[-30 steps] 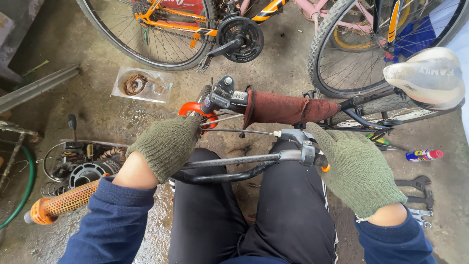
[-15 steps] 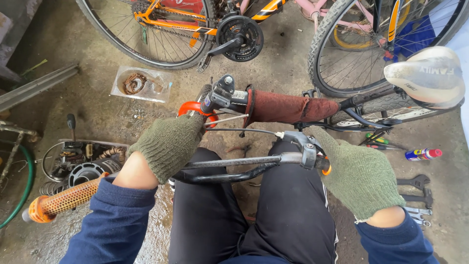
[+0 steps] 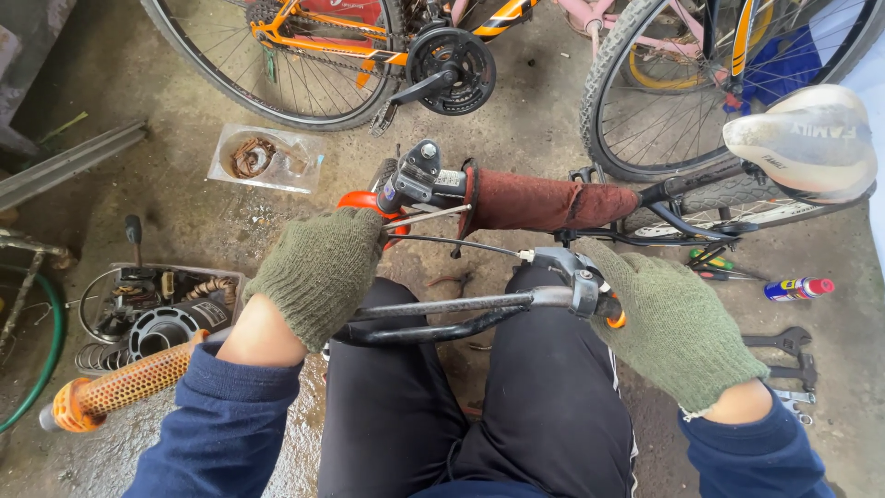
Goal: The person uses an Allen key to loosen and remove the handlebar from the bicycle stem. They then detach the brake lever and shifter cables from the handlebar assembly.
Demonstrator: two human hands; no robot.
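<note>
Gloved hands (fingers curled) around handlebar

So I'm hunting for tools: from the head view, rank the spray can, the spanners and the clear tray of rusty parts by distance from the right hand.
From the right hand:
1. Spanners, just right, on the floor.
2. Spray can, right, slightly farther up.
3. Clear tray, far upper left.

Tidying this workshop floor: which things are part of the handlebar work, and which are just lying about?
In hand: left hand, right hand, handlebar, brake lever, maroon grip.
Lying about: spray can, wrenches, parts tray, clear dish, white saddle.
</note>
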